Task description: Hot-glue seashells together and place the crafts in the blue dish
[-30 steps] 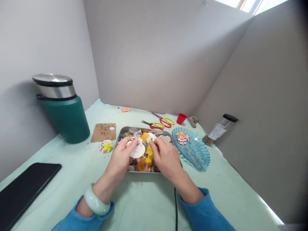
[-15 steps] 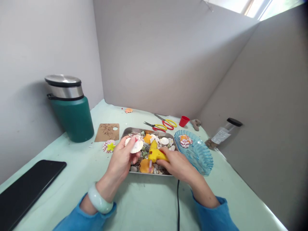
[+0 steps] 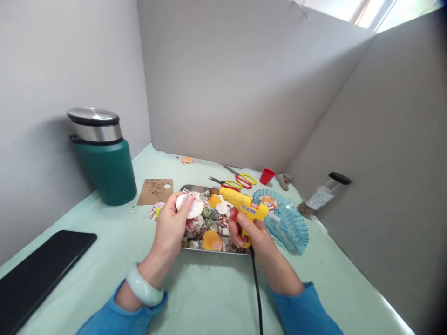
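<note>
A white scallop shell is pinched in the fingers of the left hand, held just above the left end of a metal tray filled with mixed shells. The right hand is wrapped tight around the grip of a yellow hot glue gun, its nozzle aimed toward the shell. Just right of the tray sits a blue glass dish; red-and-yellow scissors lie behind.

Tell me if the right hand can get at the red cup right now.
Probably not: the right hand is wrapped round the yellow glue gun, and the red cup stands beyond the scissors.
</note>
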{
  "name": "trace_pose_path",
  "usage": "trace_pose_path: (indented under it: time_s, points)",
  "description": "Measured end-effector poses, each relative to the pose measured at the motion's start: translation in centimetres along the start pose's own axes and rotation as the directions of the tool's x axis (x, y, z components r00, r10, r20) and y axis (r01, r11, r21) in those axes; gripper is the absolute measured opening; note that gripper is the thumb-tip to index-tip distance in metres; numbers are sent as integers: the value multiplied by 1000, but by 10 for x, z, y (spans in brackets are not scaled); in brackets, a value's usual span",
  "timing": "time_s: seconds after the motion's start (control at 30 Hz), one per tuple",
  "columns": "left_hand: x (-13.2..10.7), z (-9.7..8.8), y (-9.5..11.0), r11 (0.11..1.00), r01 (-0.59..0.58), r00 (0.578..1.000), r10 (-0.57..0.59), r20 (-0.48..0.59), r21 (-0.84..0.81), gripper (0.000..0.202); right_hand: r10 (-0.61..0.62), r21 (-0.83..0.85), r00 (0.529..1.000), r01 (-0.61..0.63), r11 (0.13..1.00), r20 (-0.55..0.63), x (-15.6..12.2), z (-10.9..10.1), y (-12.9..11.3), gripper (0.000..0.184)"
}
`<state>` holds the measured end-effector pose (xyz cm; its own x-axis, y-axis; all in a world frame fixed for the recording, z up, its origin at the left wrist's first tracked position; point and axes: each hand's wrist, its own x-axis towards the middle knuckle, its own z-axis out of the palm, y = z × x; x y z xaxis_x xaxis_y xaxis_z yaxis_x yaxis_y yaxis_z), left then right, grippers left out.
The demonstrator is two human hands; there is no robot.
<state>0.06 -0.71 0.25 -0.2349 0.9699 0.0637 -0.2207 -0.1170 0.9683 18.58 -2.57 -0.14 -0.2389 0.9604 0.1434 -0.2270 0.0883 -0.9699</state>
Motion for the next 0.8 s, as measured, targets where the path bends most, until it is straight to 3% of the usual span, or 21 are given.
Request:
trace_pose_path:
  time_s: [0.33,0.8]
  points:
    - [2,-1,-5,988,-78,990,93,-110,133,41,66,-191,985,-34,981,161,-4,-5,5,35]
    - [2,-2,-5,986,-86,988,103,-116,142,41,102,-306,980,-47,951,168,-4,-5,2,37]
